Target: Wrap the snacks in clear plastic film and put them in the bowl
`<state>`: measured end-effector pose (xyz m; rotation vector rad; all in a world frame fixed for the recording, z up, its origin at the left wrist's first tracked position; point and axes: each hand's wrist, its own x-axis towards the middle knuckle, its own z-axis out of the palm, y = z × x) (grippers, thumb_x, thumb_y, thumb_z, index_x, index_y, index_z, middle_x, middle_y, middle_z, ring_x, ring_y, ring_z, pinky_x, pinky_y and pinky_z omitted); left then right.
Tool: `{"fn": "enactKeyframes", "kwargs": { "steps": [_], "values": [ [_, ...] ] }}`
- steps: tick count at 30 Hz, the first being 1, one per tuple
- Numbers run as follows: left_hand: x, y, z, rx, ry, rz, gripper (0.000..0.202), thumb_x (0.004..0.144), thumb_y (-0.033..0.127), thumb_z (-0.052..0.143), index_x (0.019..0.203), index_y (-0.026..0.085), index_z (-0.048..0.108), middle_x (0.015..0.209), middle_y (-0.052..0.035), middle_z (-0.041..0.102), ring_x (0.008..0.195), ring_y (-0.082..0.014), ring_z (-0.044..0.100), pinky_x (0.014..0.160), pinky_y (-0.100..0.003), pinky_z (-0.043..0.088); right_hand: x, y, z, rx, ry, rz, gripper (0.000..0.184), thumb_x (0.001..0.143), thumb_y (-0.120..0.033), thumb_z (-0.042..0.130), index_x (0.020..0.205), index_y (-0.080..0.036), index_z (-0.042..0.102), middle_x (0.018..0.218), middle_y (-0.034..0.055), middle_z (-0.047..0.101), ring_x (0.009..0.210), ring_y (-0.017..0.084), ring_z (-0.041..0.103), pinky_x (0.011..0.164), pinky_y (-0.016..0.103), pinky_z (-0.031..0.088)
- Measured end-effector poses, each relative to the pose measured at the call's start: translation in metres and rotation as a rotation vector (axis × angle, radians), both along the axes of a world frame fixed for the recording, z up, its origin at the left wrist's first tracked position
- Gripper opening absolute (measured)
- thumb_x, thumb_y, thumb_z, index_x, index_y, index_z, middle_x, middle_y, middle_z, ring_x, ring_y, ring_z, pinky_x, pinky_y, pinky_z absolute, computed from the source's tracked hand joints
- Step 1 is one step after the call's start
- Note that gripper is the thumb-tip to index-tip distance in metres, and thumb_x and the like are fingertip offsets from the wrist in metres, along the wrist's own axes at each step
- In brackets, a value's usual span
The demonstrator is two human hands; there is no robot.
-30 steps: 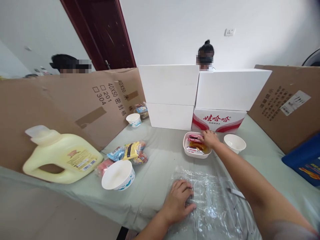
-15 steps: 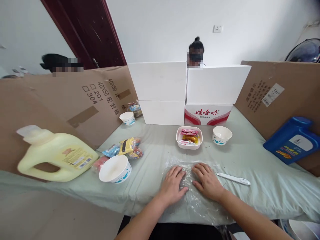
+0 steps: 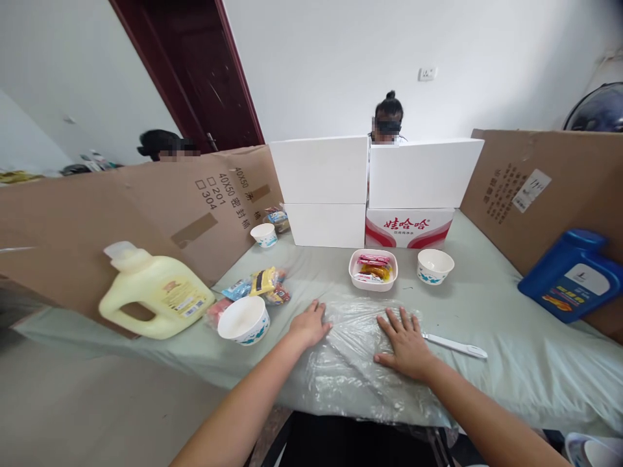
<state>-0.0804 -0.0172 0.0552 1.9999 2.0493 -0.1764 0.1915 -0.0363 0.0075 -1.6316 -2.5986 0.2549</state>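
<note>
A sheet of clear plastic film point(image 3: 357, 353) lies spread on the pale green table cover near the front edge. My left hand point(image 3: 307, 324) rests flat on the film's left edge, fingers stretched out. My right hand point(image 3: 403, 342) lies flat on the film's right part, fingers spread. Neither hand holds anything. Just beyond the film stands a white rectangular bowl point(image 3: 372, 270) filled with wrapped snacks. A white knife-like tool point(image 3: 455, 346) lies to the right of my right hand.
A round paper bowl point(image 3: 243, 320) and snack packets point(image 3: 257, 285) sit left of the film, with a yellow jug point(image 3: 153, 293) further left. Another paper bowl point(image 3: 435, 266), a blue jug point(image 3: 569, 274), white boxes point(image 3: 370, 188) and cardboard screens point(image 3: 146, 220) ring the table. Other people sit behind the screens.
My right hand came back from the snack bowl to the film. Then both hands slid apart across the film, the left one to its left edge.
</note>
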Motion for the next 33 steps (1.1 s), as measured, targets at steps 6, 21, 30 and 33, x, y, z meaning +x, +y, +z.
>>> {"fn": "enactKeyframes", "kwargs": {
  "steps": [6, 21, 30, 33],
  "values": [
    [-0.023, -0.059, -0.004, 0.439, -0.158, -0.168, 0.034, 0.090, 0.026, 0.046, 0.120, 0.015, 0.057, 0.133, -0.0160, 0.051, 0.116, -0.0280, 0.056, 0.096, -0.041, 0.047, 0.036, -0.028, 0.015, 0.250, 0.215, -0.011, 0.047, 0.096, -0.048, 0.037, 0.130, -0.020, 0.055, 0.143, 0.0121, 0.047, 0.137, 0.029, 0.034, 0.108, 0.049, 0.033],
    [-0.044, -0.128, -0.047, 0.532, -0.324, -0.791, 0.035, 0.079, -0.001, 0.044, 0.101, 0.020, 0.060, 0.132, -0.0068, 0.057, 0.134, -0.0260, 0.041, 0.108, -0.046, 0.037, 0.085, -0.114, -0.055, 0.709, 0.185, 0.177, 0.042, 0.089, -0.018, 0.050, 0.130, -0.029, 0.055, 0.137, 0.0029, 0.056, 0.136, 0.024, 0.038, 0.112, 0.042, 0.031],
    [-0.045, -0.120, -0.006, 0.128, -0.778, -0.321, 0.015, 0.092, 0.025, 0.045, 0.089, 0.020, 0.059, 0.076, 0.0003, 0.066, 0.073, -0.0143, 0.064, 0.071, -0.024, 0.049, 0.065, -0.119, -0.010, 0.127, 0.663, -0.021, 0.022, 0.094, -0.032, 0.046, 0.102, -0.024, 0.064, 0.095, 0.0055, 0.072, 0.088, 0.019, 0.069, 0.076, 0.027, 0.056],
    [-0.039, -0.084, -0.001, 0.194, -0.744, -0.134, 0.019, 0.087, 0.022, 0.049, 0.104, 0.020, 0.056, 0.071, 0.0034, 0.064, 0.068, -0.0145, 0.062, 0.068, -0.024, 0.047, 0.055, -0.093, -0.006, 0.010, 0.744, -0.255, 0.027, 0.092, -0.040, 0.046, 0.106, -0.022, 0.061, 0.087, 0.0043, 0.071, 0.072, 0.018, 0.069, 0.066, 0.028, 0.056]
  ]
}}
